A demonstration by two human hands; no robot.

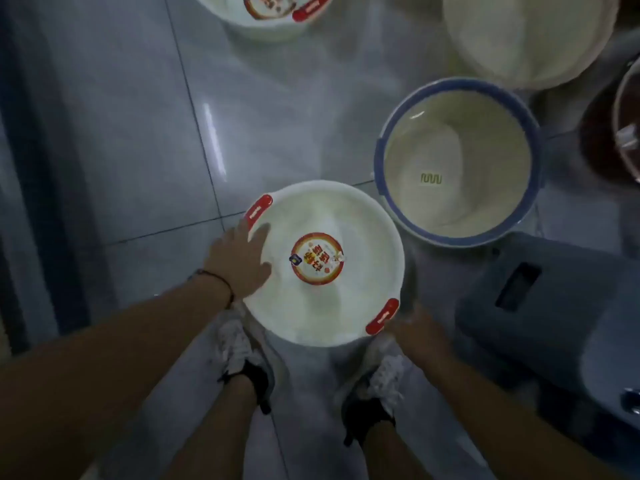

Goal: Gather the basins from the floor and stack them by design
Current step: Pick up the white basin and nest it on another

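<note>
The second white basin with red handles (pixel 277 15) at the far edge is being cut off by the frame's top, only its near part showing. The cream basin (pixel 530 36) at far right is also losing its far rim to the top edge. A dark round vessel (pixel 620 133) is running off the right edge, too cropped to identify. The right hand (pixel 420 329) is blurring, its fingers hiding under the near basin's (pixel 363 230) rim, so its grip is not showing.

bare tiles (pixel 145 133) left; blue-rimmed basin (pixel 457 161) right
</note>
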